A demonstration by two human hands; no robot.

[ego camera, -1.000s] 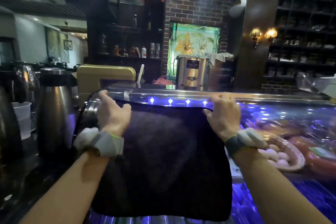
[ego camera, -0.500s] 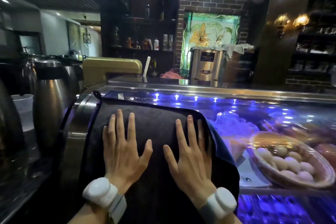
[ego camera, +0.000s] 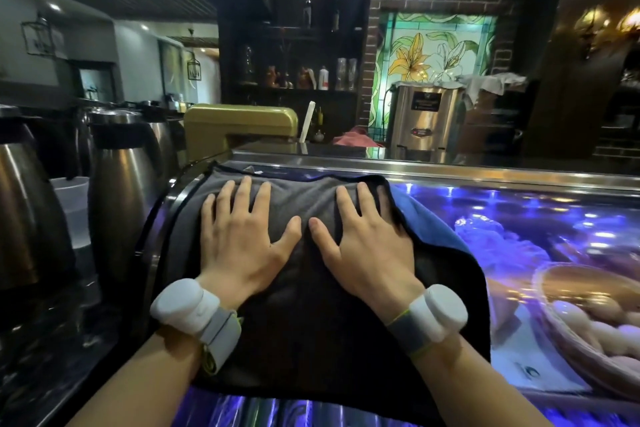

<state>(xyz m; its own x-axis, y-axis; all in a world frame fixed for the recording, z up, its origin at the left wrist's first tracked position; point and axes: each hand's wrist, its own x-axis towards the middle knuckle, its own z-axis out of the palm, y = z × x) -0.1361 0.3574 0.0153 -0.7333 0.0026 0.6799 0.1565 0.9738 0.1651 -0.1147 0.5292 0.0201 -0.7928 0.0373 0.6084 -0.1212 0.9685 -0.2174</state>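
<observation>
A dark grey cloth (ego camera: 311, 322) lies draped over the curved glass top of a lit display case (ego camera: 519, 218). My left hand (ego camera: 242, 239) presses flat on the cloth's upper left part, fingers straight and spread. Beside it, my right hand (ego camera: 367, 243) presses flat on the upper right part in the same way. The two thumbs nearly meet in the middle. Both wrists carry white bands.
Steel thermos jugs (ego camera: 121, 191) and a plastic cup (ego camera: 72, 204) stand at the left. A gold-coloured machine (ego camera: 239, 125) and a steel urn (ego camera: 426, 118) stand behind the case. Inside the glass, a basket of eggs (ego camera: 595, 326) sits at the right.
A second ago both hands gripped the cloth's top edge, holding it up; now the cloth lies on the glass and both hands press flat on it, slightly higher than half a second ago.
</observation>
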